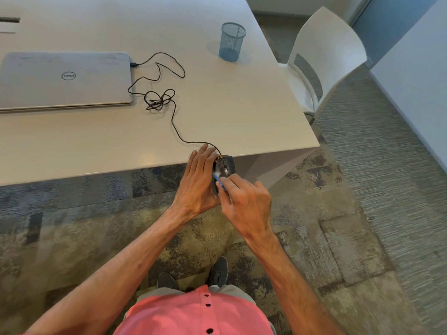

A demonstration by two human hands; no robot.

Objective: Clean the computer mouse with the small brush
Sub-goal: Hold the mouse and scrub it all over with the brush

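Note:
A black wired computer mouse (226,166) is held just off the near edge of the white table (242,112), above the carpet. My left hand (197,182) cups it from the left and below. My right hand (244,204) pinches a small blue brush (219,181), whose white bristle tip rests on the mouse's top. The brush handle's rear is hidden in my fingers. The mouse's black cable (159,97) runs across the table in loose loops to a closed silver laptop (65,79).
A blue mesh pen cup (232,42) stands near the table's far right edge. A white chair (324,59) sits at the right side of the table. Patterned carpet (338,226) lies underfoot, and my shoes (217,272) are below the hands.

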